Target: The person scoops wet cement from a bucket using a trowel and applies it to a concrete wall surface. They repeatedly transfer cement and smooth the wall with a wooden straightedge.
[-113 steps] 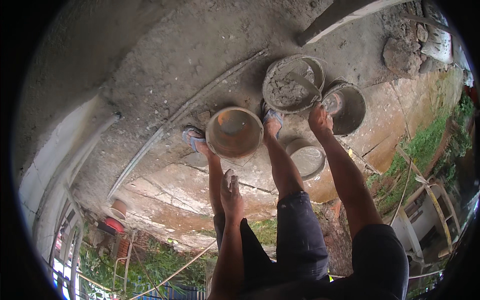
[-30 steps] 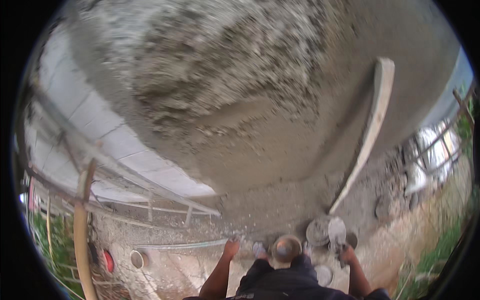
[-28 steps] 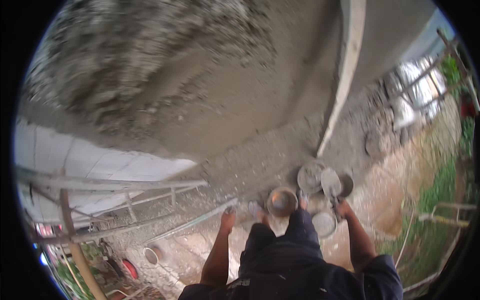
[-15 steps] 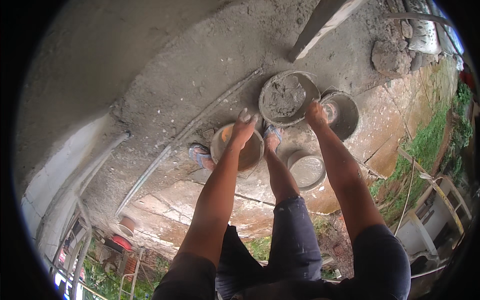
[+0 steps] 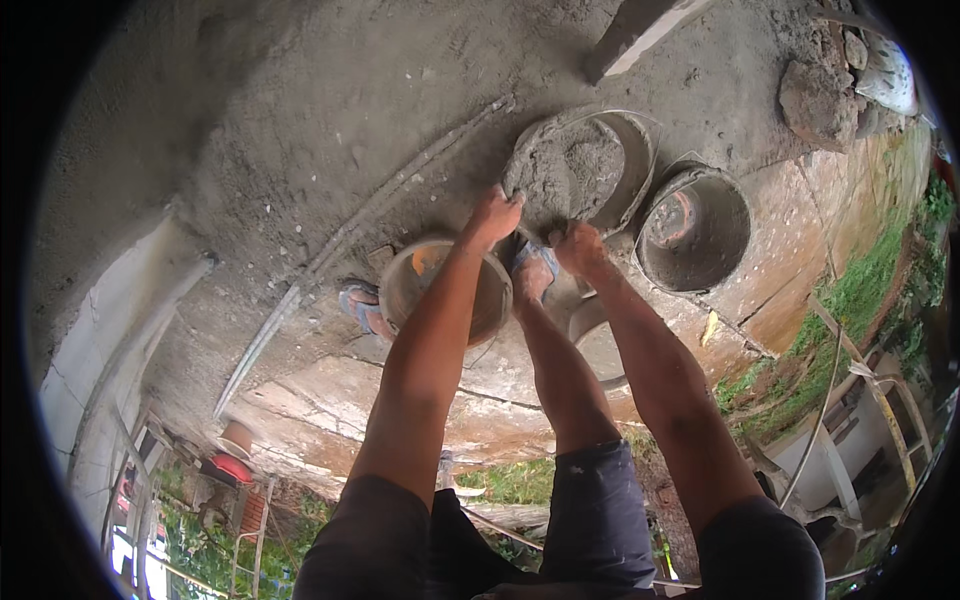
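Observation:
A bucket of wet grey mortar (image 5: pixel 580 160) stands tipped slightly at the upper middle. My left hand (image 5: pixel 497 215) is closed on its left rim, and my right hand (image 5: pixel 580 250) grips its lower rim. Just right of it stands another bucket (image 5: pixel 705 235) with dirty grey walls and a wire handle. Below my left hand, partly behind that forearm, a wide bucket with an orange patch inside (image 5: pixel 408 285) sits between my sandalled feet (image 5: pixel 535 268). A shallow round container (image 5: pixel 598 340) is partly hidden by my right forearm.
Long pipes (image 5: pixel 265 345) lie diagonally on the concrete at left. A pale post (image 5: pixel 640 45) rises at the top. Rubble (image 5: pixel 810 105) and a white sack (image 5: pixel 885 80) lie upper right. Grass (image 5: pixel 830 330), poles and metal frames edge the right; a white wall (image 5: pixel 105 300) is left.
Both hands have moved onto the mortar bucket: the left from above the middle bucket, the right down and leftward along the rim. The view earlier swept up over a plastered surface and back down.

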Demonstrator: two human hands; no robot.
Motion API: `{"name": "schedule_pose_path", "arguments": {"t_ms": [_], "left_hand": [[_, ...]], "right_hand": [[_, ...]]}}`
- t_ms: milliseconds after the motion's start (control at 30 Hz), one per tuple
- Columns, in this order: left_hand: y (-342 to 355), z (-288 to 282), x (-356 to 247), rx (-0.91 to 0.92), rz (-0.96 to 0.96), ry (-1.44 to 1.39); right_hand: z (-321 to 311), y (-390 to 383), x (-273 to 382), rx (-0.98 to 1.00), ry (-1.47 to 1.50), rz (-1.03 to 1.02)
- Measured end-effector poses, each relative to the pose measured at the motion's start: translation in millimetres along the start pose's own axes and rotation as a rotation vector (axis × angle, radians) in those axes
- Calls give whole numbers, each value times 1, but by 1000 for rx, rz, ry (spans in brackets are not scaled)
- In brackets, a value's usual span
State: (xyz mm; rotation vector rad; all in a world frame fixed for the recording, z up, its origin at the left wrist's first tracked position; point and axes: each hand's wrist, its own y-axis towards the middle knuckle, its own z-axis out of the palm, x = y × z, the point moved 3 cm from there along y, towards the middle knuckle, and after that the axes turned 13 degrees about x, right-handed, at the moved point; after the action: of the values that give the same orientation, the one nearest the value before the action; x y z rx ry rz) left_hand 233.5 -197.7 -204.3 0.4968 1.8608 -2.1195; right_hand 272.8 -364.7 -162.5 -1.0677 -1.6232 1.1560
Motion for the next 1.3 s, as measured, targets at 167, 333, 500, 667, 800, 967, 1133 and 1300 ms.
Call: {"name": "schedule_pose_path", "arguments": {"t_ms": [167, 333, 500, 667, 800, 967, 1133, 1300], "left_hand": [[-66, 25, -53, -22, 217, -197], [-174, 23, -40, -281, 109, -266], [-350, 17, -13, -163, 28, -426], [-525, -28, -67, -142, 180, -736], [-542, -78, -51, -102, 270, -874], [-665, -103, 6, -266, 224, -1000], [-777, -154, 86, -329, 469, -1049], [-856, -189, 156, -540, 511, -986]], "right_hand": [[23, -26, -55, -63, 624, -233], [-30, -210, -5, -498, 269, -444], [2, -298, 17, -396, -86, -546], [-40, -399, 105, -313, -75, -618], [-94, -599, 191, -385, 68, -843], [-115, -786, 283, -167, 1430, -1078], [-121, -919, 390, -387, 1647, -1821], [-176, -971, 480, -698, 1682, -2258]]}}
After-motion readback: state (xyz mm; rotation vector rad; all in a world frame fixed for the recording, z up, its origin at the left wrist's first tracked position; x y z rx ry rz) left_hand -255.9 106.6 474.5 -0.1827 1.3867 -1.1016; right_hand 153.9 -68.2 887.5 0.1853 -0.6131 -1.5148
